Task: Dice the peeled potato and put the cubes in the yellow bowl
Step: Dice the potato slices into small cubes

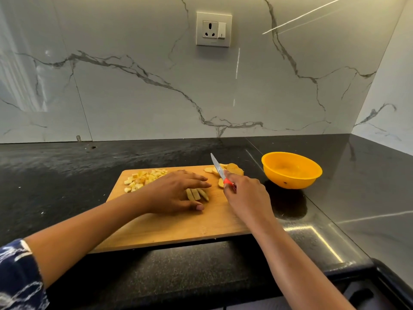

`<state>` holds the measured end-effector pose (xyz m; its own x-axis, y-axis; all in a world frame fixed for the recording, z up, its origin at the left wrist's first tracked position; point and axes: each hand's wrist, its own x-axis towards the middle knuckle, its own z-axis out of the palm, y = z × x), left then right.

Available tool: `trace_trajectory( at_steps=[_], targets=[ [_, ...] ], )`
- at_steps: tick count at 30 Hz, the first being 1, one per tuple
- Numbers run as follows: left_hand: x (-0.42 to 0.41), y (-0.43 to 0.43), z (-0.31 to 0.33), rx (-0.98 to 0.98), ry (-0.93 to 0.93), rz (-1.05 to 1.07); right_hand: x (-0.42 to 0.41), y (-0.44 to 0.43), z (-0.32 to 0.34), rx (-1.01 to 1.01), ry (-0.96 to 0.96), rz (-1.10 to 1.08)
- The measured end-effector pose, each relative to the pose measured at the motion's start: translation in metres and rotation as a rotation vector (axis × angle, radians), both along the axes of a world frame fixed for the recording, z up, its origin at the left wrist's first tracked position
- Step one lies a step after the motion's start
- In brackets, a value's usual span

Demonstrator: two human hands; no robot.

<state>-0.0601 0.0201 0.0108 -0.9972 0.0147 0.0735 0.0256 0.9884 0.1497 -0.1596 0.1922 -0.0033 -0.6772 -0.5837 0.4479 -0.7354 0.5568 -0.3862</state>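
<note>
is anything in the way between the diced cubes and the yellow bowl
Yes. The cubes lie at the board's far left, the yellow bowl off its right side. Between them are the left hand on the potato strips, the right hand holding the knife, and the uncut slices.

One rectangular wooden cutting board [178, 229] lies on the single black stone worktop [67, 175]. Near the board's middle there are three pale potato strips [196, 194] side by side. At its far left corner is one heap of small potato cubes [143, 179]: well over a dozen, too overlapped to count exactly. At its far right corner are about four round potato slices [234, 169], partly hidden, so that count is unsure. One steel-bladed knife with a red handle [218, 167] is above that corner. Just off the board's right edge stands one round yellow plastic bowl [290, 182]. Two hands are over the board: one left hand [172, 193] and one right hand [245, 198]. One white wall socket [213, 29] is on the wall behind the board.
</note>
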Motion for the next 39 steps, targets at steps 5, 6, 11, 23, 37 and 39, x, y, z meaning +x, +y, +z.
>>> trace_trajectory(
  at_steps=[5, 6, 11, 23, 37, 39],
  targets=[
    [-0.003, -0.013, 0.005, -0.107, -0.077, -0.128, 0.000, 0.000, -0.001, 0.006, -0.005, -0.001],
    [-0.003, -0.015, 0.005, -0.113, -0.071, -0.126, 0.000, 0.000, -0.001, 0.005, -0.008, -0.001],
    [0.001, -0.027, 0.013, 0.030, -0.068, -0.119, 0.001, 0.001, -0.001, 0.005, -0.009, 0.003],
    [-0.025, -0.032, 0.032, -0.116, -0.254, -0.119, 0.002, 0.006, 0.002, 0.003, -0.012, -0.017],
    [0.010, -0.015, -0.002, -0.335, 0.056, 0.327, 0.020, 0.010, 0.010, 0.145, -0.045, 0.047],
    [0.017, -0.015, -0.005, -0.265, 0.082, 0.342, 0.026, 0.015, 0.012, 0.191, -0.035, 0.082]
  ],
)
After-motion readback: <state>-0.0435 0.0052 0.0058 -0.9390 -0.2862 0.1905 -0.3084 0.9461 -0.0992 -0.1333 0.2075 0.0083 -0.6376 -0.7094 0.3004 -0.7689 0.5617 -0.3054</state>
